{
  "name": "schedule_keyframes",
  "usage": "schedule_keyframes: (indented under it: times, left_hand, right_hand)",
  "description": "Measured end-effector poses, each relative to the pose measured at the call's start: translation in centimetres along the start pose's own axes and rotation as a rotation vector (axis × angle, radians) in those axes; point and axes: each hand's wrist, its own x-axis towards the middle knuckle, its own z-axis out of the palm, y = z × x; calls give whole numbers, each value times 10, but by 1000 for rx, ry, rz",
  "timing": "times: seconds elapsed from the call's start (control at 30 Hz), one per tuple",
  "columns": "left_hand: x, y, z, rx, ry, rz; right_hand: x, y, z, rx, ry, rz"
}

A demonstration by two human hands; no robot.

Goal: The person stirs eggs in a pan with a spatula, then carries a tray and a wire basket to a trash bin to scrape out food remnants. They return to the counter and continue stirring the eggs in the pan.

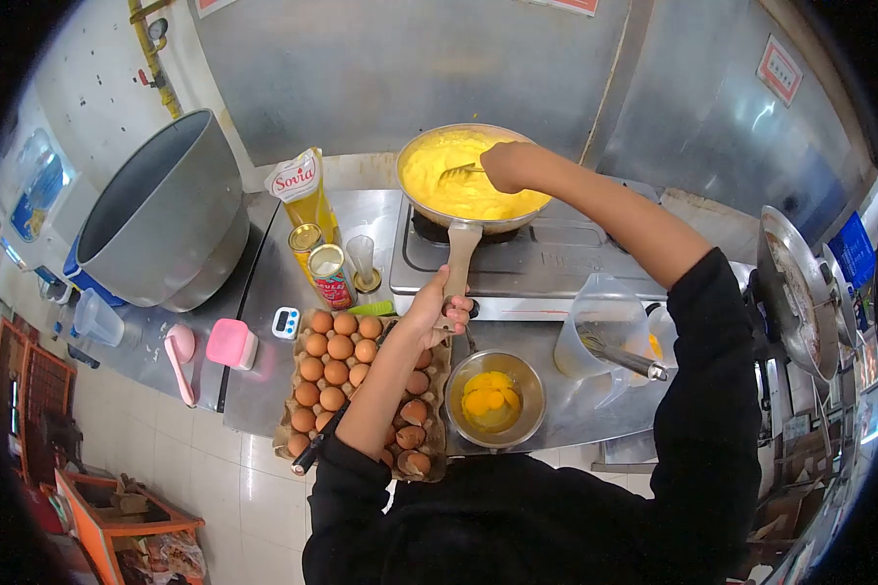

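Note:
My left hand (435, 310) is wrapped round the handle (461, 257) of a frying pan on the gas stove (541, 268). Soft yellow egg (434, 166) fills much of the pan. Over the pan's right side, my right hand (505, 166) grips a fork (458, 173) whose tines touch the egg. Beneath my left forearm lies a carton of brown eggs (339, 347). To its right, a steel bowl (497, 437) contains several yolks (490, 395).
A clear jug (585, 331) holding a whisk (626, 359) stands right of the bowl. Cans (332, 283), an oil pouch (307, 200), a timer (285, 323) and a pink-lidded box (231, 343) are left of the stove. A large grey pot (176, 219) stands farther left; pans (795, 292) are at right.

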Motion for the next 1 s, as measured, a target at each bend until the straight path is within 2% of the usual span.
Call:
schedule_keyframes:
  times: [0.17, 0.23, 0.37, 0.43, 0.47, 0.53, 0.67, 0.73, 0.83, 0.87, 0.93, 1.0]
  left_hand:
    - [3, -2, -4, -16, -23, 24]
    - [2, -1, -3, -6, -8, 17]
    - [2, 0, -6, 15, -67, 16]
    - [0, 0, -4, -2, -70, 6]
    - [-1, 1, -2, -1, -72, 7]
    - [-2, 0, 0, -11, -15, 6]
    - [1, -1, -3, -8, -24, 4]
    - [-1, 0, -2, -8, -18, 4]
    - [0, 0, -4, 5, -54, 14]
    - [0, 0, -4, 0, -55, 16]
    - [-2, 2, -3, 4, -56, 8]
    - [-4, 2, -2, 14, -42, 24]
  right_hand:
    - [-7, 32, 26, -28, -4, 52]
    - [-27, 34, 10, -119, -177, 77]
    - [-66, 32, -21, -33, -169, 10]
    - [-74, 30, -39, 93, -85, -114]
    - [-77, 29, -53, 91, -84, -112]
    - [-75, 31, -80, -38, -102, -43]
    - [-60, 47, -109, -159, -164, 97]
    - [-54, 45, -119, -178, -393, 222]
    - [-35, 43, -103, -252, -522, 233]
    - [-31, 41, -92, -257, -523, 231]
    - [-31, 30, -63, -434, -260, 172]
    - [-25, 25, -37, -407, -211, 178]
